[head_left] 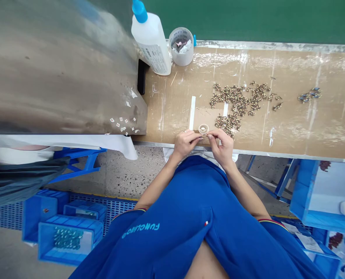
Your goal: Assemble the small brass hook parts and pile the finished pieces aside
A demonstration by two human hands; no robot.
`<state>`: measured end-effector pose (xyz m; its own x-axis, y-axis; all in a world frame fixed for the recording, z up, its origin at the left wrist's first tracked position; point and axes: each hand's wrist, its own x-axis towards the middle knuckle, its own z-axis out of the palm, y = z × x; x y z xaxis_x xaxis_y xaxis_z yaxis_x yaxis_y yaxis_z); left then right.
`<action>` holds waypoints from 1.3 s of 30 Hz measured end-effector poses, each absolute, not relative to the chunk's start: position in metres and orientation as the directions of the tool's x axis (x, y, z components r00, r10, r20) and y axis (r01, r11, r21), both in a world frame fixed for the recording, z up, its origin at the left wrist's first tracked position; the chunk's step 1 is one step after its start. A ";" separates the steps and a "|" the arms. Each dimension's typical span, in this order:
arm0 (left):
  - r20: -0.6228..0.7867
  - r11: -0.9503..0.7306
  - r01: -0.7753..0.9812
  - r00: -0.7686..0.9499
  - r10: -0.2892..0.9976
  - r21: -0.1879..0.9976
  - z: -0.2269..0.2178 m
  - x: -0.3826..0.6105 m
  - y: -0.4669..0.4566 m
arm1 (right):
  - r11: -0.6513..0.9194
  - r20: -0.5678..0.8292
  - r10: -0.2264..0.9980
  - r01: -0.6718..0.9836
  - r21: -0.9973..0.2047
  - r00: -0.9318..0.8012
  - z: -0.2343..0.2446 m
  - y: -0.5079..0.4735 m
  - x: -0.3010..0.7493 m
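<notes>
My left hand [185,142] and my right hand [222,144] meet at the near edge of the brown workbench [306,124], fingertips pinched together on a small part I cannot make out. Just beyond the fingertips lies a small clear ring-shaped roll [203,128]. A pile of small brass-coloured metal parts [238,101] spreads behind and to the right of my right hand. A white strip [192,112] lies on the bench above my left hand.
A white bottle with a blue cap [152,38] and a white cup [181,46] stand at the back. A small separate group of parts [309,95] lies far right. A metal sheet [59,66] covers the left. Blue crates [64,230] sit on the floor.
</notes>
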<state>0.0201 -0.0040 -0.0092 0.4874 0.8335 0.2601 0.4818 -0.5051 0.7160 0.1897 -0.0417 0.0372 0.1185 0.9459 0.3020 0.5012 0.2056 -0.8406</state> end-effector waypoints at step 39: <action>0.330 -0.445 0.355 0.340 0.881 0.822 0.021 0.009 -0.018 | -0.075 0.306 0.860 0.694 -0.716 0.409 0.022 -0.010 0.281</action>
<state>0.0092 -0.0184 0.0207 0.3399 0.8805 0.3304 0.3552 -0.4455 0.8218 0.2812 -0.0104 0.0225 0.4091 0.8595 0.3064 0.6939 -0.0750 -0.7161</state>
